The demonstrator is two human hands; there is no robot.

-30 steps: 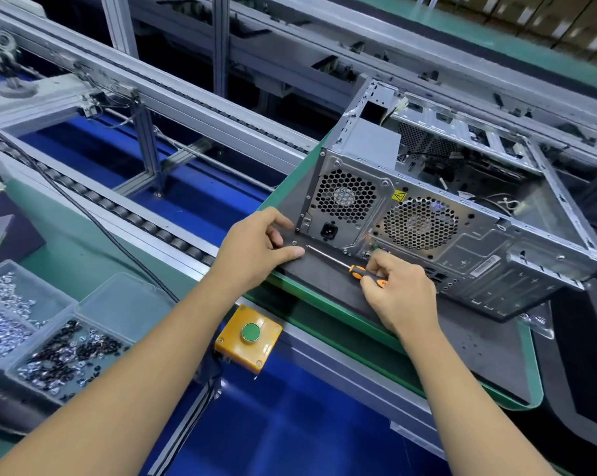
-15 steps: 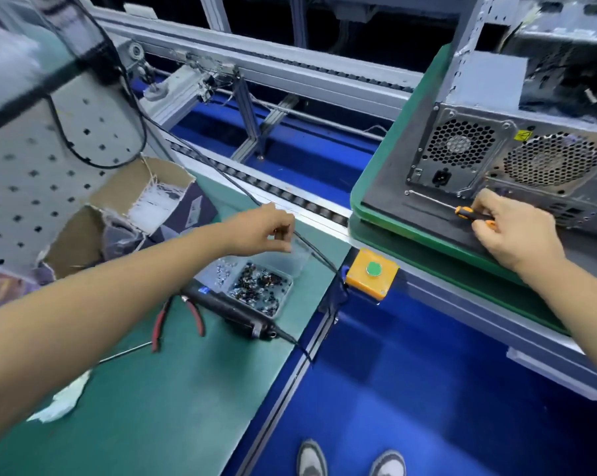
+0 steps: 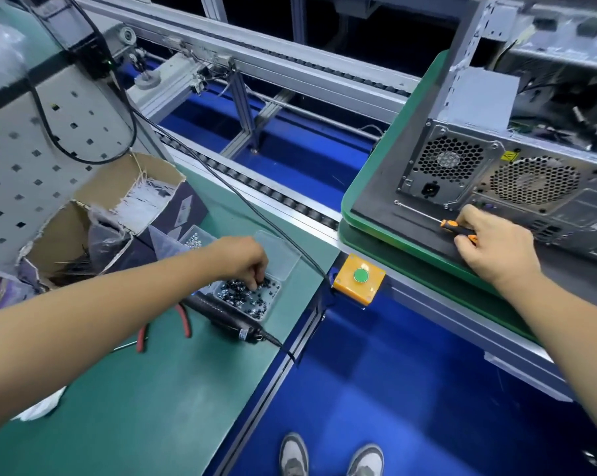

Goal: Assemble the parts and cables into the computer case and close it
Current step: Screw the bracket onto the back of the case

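Since half a second ago, the left hand [image 3: 245, 257] has been lowered into the screw tray [image 3: 276, 249] near the green bench's right edge, fingertips curled down among the dark screws [image 3: 245, 298]; whether one is pinched can't be told. An orange-handled screwdriver [image 3: 434, 219] is gripped by the right hand [image 3: 493, 245], laid flat on the black mat [image 3: 386, 187] by the computer case [image 3: 517, 180], which sits on the green pallet's [image 3: 410, 104] left end.

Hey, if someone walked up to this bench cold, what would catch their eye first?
Probably the open computer case on the green tray at right, where the right hand holds an orange-handled screwdriver. Next, the left hand dipping into a clear box of dark screws on the green bench. Between them sits a yellow box with a green button.
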